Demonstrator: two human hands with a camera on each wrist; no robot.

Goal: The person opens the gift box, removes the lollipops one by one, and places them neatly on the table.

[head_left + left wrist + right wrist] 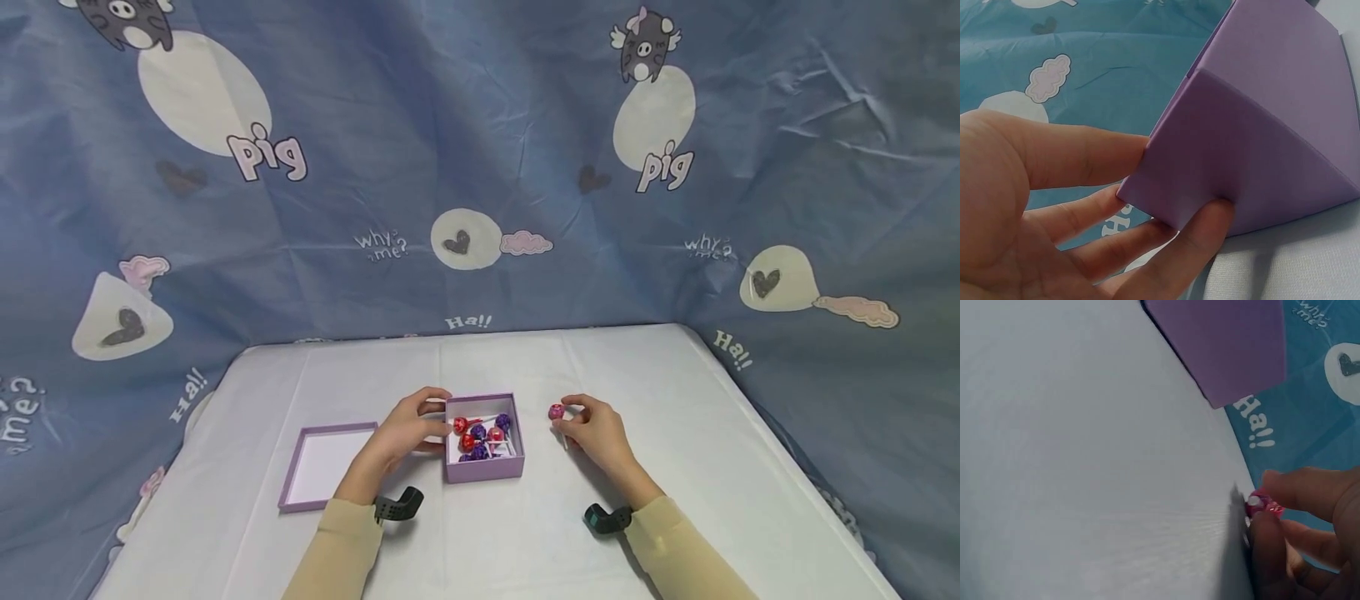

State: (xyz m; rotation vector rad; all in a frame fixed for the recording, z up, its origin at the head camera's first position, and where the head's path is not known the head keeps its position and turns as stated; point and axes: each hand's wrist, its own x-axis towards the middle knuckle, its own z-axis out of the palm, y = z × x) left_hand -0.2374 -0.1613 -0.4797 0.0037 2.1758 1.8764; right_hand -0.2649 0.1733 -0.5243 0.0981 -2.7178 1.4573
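Pale yellow sleeves (337, 546) reach in nearest, a black wrist-worn device (399, 504) at each cuff, over a bench (502, 542) covered in white cloth. The left hand (407, 431) holds the left side of a square, open-topped purple card box (484, 472), thumb at the rim and fingers about the rear corner, one tip pressed to the wall. The right hand (597, 431) is drawn narrow, pinching a round pink lollipop (556, 412) by its wrapped head, to the right of the box and apart from it; whether it touches the bench I cannot tell.

For good handling, I would keep that pinch light and on the firm ball, leaving the thin stick free to turn without snagging. The box likely weighs little, so steady contact low on the wall should serve better than squeezing the rim, which might bow.

Inside the box, red, pink and purple lollipops (478, 452) lie heaped, glossy wrappers crinkled, pale sticks crossing at odd angles against a white lining. The box's outer walls look smooth and matte, with crisp folded edges. A shallow purple-edged lid (324, 467), white inside, lies to the left, partly hidden by the left arm. Behind hangs a creased blue sheet (480, 150) printed with cartoon pigs and lettering.
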